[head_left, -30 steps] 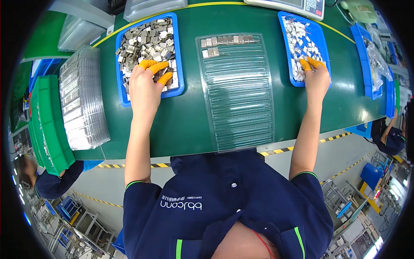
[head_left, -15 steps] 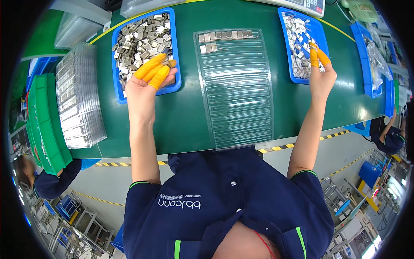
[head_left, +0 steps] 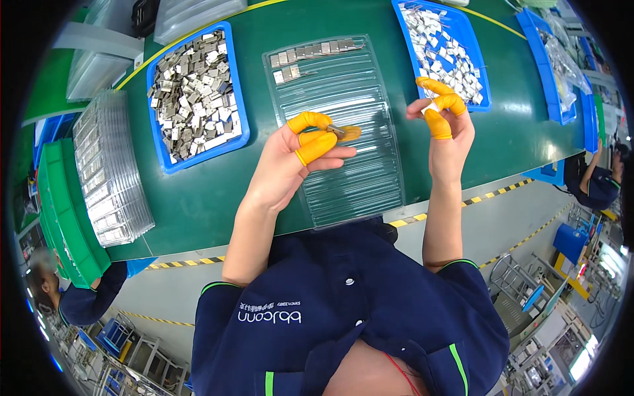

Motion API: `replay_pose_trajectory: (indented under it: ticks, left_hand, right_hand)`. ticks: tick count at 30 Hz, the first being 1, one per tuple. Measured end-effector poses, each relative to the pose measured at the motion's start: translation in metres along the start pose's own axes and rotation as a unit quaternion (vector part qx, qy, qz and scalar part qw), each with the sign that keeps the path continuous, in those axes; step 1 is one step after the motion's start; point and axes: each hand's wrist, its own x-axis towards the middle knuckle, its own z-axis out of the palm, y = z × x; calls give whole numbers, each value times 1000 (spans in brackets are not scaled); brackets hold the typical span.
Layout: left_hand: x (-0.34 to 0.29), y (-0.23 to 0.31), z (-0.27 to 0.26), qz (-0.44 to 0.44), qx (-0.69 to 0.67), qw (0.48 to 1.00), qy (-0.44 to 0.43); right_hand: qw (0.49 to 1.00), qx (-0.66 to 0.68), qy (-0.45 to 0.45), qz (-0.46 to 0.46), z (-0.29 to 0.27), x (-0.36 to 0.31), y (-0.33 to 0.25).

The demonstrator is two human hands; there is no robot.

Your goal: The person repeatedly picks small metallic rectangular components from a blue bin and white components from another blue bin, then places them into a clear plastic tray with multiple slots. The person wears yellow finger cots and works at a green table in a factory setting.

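Pinching small metal part [head_left: 335, 130], left hand [head_left: 297, 162] over clear ribbed tray [head_left: 356, 178].

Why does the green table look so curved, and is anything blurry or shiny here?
Head view: the fisheye lens bends the table edge into an arc, with black corners. Left hand and right hand are sharp at centre; the co-worker at the left rim is soft. Even overhead light, faint shadows, slight glare on the clear tray.
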Motion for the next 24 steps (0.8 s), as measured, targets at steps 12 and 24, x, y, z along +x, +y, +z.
replay_pose_trajectory:
  ticks: [12,24]
  left_hand:
    - [3,-16,11,79,201,976,28]
    - [0,-40,10,243,578,779,20]
  right_hand:
    - [976,-183,38,-112,-26,-7,13]
    - [990,-72,123,-10,-21,-11,11]
